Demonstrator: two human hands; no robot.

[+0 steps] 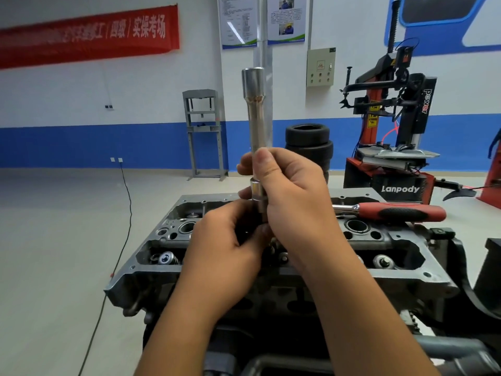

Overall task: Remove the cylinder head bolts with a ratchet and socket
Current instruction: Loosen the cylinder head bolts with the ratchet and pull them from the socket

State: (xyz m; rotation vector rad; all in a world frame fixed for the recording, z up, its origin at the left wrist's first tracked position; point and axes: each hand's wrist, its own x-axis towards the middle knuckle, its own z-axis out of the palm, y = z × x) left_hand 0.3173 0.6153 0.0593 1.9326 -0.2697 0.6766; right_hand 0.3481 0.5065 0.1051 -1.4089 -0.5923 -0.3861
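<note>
A long chrome extension bar (pixel 257 115) stands upright above the middle of the grey cylinder head (pixel 151 267). My right hand (pixel 292 202) grips its lower shaft. A short chrome socket (pixel 259 195) sits at the bar's bottom end, and my left hand (pixel 227 240) pinches it from below. The socket's lower end and whatever lies under it are hidden by my fingers. A ratchet with a red and black handle (pixel 393 211) lies on the head's far right edge, apart from both hands. A valve spring (pixel 165 258) shows in the left bay.
A red and black tyre changer (pixel 393 126) stands at the back right beside a stack of tyres (pixel 309 142). A grey shop press (pixel 204 131) stands against the blue and white wall. A black cable (pixel 127 213) runs across the floor on the left.
</note>
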